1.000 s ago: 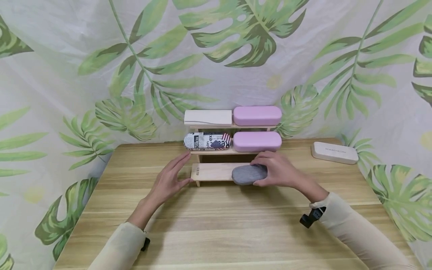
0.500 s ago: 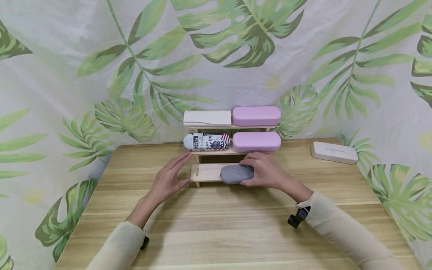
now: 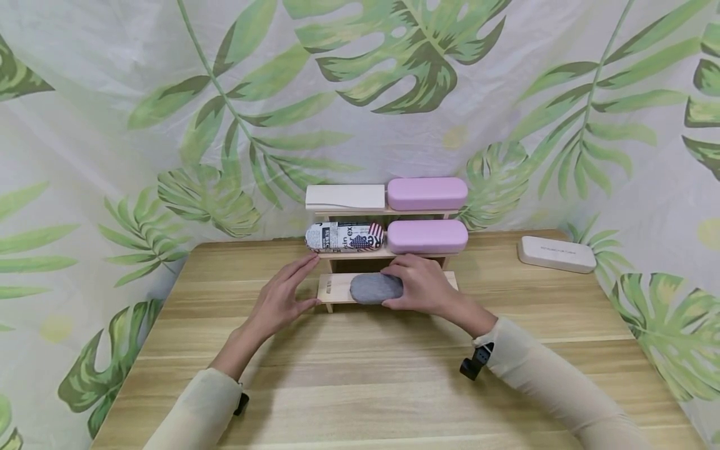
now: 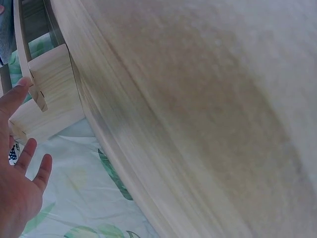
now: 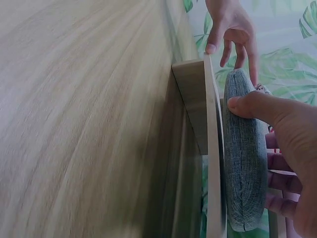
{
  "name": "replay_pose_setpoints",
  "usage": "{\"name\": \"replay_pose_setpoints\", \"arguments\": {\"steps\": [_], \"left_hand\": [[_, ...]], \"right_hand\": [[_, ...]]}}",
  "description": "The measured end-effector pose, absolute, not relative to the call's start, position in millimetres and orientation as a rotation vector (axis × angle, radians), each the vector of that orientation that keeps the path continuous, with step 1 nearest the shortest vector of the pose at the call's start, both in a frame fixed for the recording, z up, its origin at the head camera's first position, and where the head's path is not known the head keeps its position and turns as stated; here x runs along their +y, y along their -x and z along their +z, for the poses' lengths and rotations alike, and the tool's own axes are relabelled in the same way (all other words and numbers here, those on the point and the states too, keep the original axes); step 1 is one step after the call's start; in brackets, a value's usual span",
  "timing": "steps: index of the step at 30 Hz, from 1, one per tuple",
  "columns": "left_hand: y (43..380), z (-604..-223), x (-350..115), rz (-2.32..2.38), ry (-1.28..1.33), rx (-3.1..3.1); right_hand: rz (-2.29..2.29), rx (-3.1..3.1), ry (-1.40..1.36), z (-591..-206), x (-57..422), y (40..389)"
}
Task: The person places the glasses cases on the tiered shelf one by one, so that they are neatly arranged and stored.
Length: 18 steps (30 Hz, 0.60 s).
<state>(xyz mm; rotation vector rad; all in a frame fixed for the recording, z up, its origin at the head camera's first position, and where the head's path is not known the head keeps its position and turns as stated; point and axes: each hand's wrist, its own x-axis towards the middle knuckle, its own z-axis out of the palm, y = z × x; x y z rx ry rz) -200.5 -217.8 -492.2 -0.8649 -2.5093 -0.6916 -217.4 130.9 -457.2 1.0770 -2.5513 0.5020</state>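
My right hand (image 3: 424, 286) grips a grey fabric glasses case (image 3: 371, 289) by its right end, thumb on the near side and fingers on the far side. The case lies lengthwise along the lowest step of a wooden tiered stand (image 3: 337, 288); in the right wrist view a thin dark line runs between case (image 5: 243, 163) and step, so full contact is unclear. My left hand (image 3: 281, 301) has its thumb at the step's left end and its other fingers stretched towards the middle step. The left wrist view shows that thumb touching the board's end.
On the middle step sit a newsprint-patterned glasses case (image 3: 344, 237) and a pink case (image 3: 427, 236). Above them are a white case (image 3: 345, 197) and another pink case (image 3: 427, 194). A separate white case (image 3: 557, 254) lies on the table (image 3: 360, 387) at right. Leaf-printed cloth hangs behind.
My right hand has moved left along the lowest step, carrying the grey glasses case from the step's right part to left of its middle. The left hand has stayed put.
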Motion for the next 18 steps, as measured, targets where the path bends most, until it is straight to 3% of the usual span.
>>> {"name": "replay_pose_setpoints", "arguments": {"steps": [18], "left_hand": [[205,-494,-218,-0.758,0.859,-2.483]], "right_hand": [[0.469,-2.493,-1.077,-466,114,222]]}}
